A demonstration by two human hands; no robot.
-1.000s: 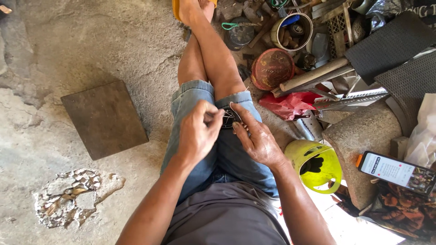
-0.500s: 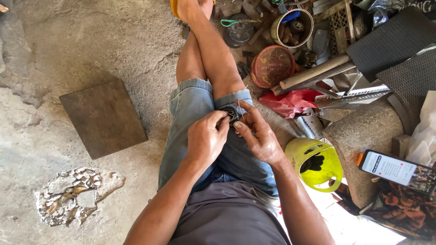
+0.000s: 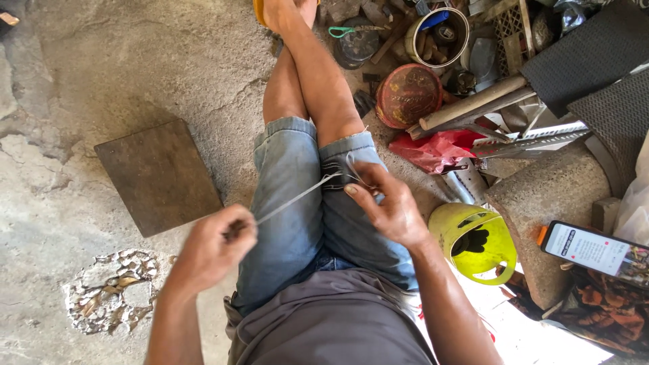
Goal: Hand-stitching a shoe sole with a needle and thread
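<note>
I sit on a concrete floor with my legs stretched out, in blue denim shorts. My left hand is closed on one end of a thin grey strand, pulled out to the left over my thigh. My right hand pinches the other end against a small dark object on my right knee; my fingers mostly hide that object. The strand runs taut between both hands.
A flat brown board lies on the floor to my left. A yellow cut jug, a phone, a red cloth, a round rusty lid and a can of tools crowd the right side. Cracked concrete lies lower left.
Both hands were together on the small dark object at my knee. My left hand has since drawn back and to the left, pulling a thin strand out from it.
</note>
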